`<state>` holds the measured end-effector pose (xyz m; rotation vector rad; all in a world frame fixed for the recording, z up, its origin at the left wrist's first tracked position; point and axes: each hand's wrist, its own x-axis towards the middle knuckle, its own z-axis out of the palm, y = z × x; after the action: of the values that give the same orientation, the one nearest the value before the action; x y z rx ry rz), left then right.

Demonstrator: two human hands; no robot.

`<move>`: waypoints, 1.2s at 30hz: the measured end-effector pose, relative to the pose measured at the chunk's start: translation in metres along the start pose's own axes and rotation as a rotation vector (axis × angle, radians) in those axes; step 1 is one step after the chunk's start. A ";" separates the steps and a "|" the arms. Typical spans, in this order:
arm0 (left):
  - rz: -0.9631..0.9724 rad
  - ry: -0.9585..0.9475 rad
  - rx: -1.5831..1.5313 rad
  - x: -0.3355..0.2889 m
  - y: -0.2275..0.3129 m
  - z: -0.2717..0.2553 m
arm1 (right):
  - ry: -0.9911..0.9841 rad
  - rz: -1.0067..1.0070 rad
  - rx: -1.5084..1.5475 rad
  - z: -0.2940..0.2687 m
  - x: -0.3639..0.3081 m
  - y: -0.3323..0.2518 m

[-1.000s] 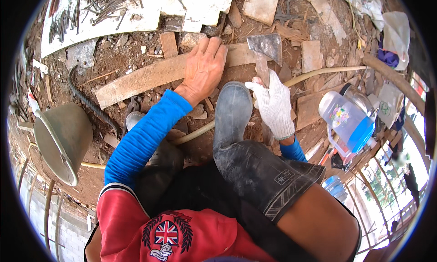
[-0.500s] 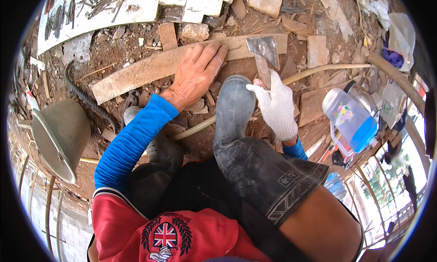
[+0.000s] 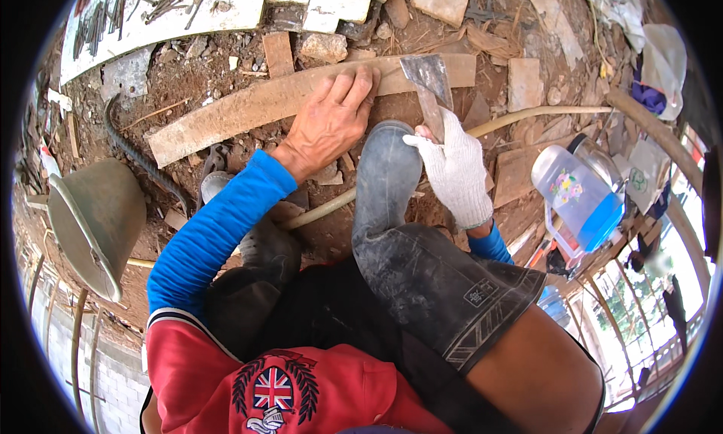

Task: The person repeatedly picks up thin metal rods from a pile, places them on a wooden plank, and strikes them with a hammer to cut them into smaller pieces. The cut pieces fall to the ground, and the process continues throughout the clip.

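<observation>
A long, weathered wooden board [image 3: 226,121] lies across the dirt in front of my boots. My bare left hand [image 3: 327,121] presses on it right of its middle, fingers curled over the wood. In a white knit glove, my right hand [image 3: 453,166] is closed round the handle of a hatchet [image 3: 429,78]. The hatchet's flat metal head is over the right part of the board; whether it touches the wood I cannot tell. Just below the board, between my hands, is the toe of my grey rubber boot [image 3: 392,155].
A bucket [image 3: 105,219] lies tipped at the left beside a dark ribbed bar [image 3: 139,155]. Nails and rods [image 3: 102,23] lie on a white sheet [image 3: 226,16] at the far left. At the right are a plastic jug [image 3: 568,189] and a pole [image 3: 527,114]. Wood scraps and rubble litter the ground.
The hatchet head has shifted slightly left and turned a little over the board. My left fingers look more bent on the wood, and both hands keep their hold.
</observation>
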<state>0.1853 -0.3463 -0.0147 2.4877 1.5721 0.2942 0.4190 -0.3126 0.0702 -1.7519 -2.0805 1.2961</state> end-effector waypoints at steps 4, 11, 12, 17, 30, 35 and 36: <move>0.007 -0.020 0.087 0.002 0.003 -0.002 | 0.002 -0.020 -0.124 0.003 0.004 0.002; 0.006 -0.022 0.118 -0.002 0.007 0.000 | 0.063 -0.039 -0.102 -0.013 0.003 -0.029; 0.004 -0.026 0.116 -0.001 0.006 -0.002 | 0.051 -0.033 -0.119 -0.012 0.003 -0.027; 0.010 -0.072 0.156 0.001 0.009 -0.006 | -0.029 0.011 -0.225 -0.002 0.005 0.001; -0.023 -0.049 0.130 0.003 0.013 -0.004 | 0.001 0.021 -0.098 0.009 0.002 0.005; -0.030 -0.030 0.100 -0.003 0.015 -0.004 | 0.101 -0.080 -0.018 -0.005 -0.009 -0.017; -0.020 -0.040 0.110 -0.003 0.015 -0.006 | 0.083 -0.076 -0.138 0.003 -0.009 -0.005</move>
<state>0.1958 -0.3553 -0.0051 2.5405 1.6381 0.1582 0.4162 -0.3211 0.0756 -1.7282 -2.2145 1.0649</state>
